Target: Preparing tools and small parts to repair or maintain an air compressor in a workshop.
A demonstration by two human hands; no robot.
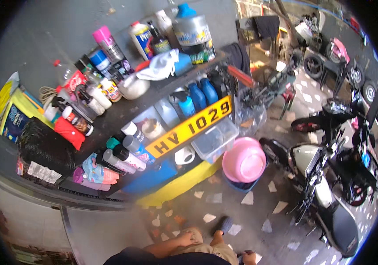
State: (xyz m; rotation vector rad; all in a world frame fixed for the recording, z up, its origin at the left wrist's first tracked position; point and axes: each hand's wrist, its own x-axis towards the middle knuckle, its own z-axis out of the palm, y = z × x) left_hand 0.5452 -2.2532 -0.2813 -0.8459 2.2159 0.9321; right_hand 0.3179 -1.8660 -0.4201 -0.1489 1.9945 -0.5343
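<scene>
My left hand [186, 239] is low in the head view, against the leg of my beige shorts [224, 252]. Its fingers are small and blurred, and nothing shows in it. At the bottom edge, my right hand [249, 257] looks closed, with a dark patch beside its fingers that I cannot make out. Ahead and to the left stands a dark shelf [122, 115] crowded with bottles and spray cans. Its top carries a large grey jar with a blue lid [192, 26], a pink-capped can [108, 40] and a white cloth [161, 65].
Below the yellow number plate [191, 128] are a clear plastic bin [215, 140] and a pink basin [244, 160]. A motorcycle [309, 165] stands on the right, with more bikes and wheels behind it. White tile pieces dot the grey floor [259, 201]. A black bag [45, 148] sits at the shelf's left end.
</scene>
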